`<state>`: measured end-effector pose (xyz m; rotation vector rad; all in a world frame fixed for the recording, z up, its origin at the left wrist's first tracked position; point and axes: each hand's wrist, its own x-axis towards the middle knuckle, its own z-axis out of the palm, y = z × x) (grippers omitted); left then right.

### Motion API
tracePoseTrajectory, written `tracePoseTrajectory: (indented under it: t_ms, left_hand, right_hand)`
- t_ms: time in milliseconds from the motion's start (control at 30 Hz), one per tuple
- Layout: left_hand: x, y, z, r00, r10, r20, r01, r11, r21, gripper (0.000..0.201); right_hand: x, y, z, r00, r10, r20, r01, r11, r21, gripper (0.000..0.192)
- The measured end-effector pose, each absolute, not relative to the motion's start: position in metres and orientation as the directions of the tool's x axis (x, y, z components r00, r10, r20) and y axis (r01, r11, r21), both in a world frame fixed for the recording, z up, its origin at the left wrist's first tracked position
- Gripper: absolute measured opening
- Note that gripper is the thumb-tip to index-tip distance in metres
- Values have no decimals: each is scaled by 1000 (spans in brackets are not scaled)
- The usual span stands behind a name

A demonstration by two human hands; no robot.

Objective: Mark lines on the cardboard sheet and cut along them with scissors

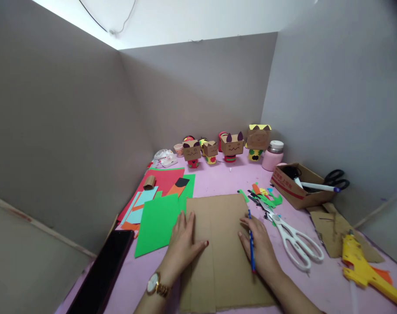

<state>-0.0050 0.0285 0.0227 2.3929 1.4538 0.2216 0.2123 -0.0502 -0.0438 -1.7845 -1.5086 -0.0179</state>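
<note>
A sheet of brown cardboard (226,253) with a lengthwise crease lies flat in front of me. My left hand (184,244) rests on its left edge with fingers and thumb spread, wearing a wristwatch (153,283). At the right edge, my right hand (261,246) holds a blue pencil (251,244) between its fingers, tip pointing away and red end toward me. This hand also touches the cardboard. Green foam sheets (157,224) lie beside my left hand. White-handled scissors (295,240) lie to the right of my right hand, blades pointing away.
Cardboard-headed figures (231,146) stand along the back near a pink jar (273,155). Paper scraps (267,198) lie before a cardboard box (292,187) of tools. A yellow glue gun (358,261) lies at right, a phone (103,270) at left. Grey partitions (198,87) enclose the table.
</note>
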Motion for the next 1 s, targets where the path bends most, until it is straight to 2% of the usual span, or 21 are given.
tracePoseTrajectory:
  t_ms: [100,233,500,700,867,1000]
  left_hand:
    - [-2,25,14,421,907,-15,852,-390,349,91]
    - [4,23,7,366,928,64,851,-362,380,98]
    - [-8,36,1,251,951,179,652,-303,695,82]
    - [-14,48,-1,90,987,131,450,-157,879,78]
    - [-35,65,8,-51,987,154,427,-118,897,74]
    - [-64,76,21,-126,963,239,526,-140,839,66]
  right_hand:
    - [217,-53,-45,345,819,459,855,-73,-514,29]
    - [219,-55,-49,338,821,461,877,-97,-470,27]
    - [221,-53,-58,293,812,505,915,-85,-394,29]
    - [225,-50,-72,265,794,548,935,-73,-346,31]
    - [228,-47,-82,229,782,579,952,-55,-302,33]
    - [227,-45,-80,282,797,534,923,-73,-378,33]
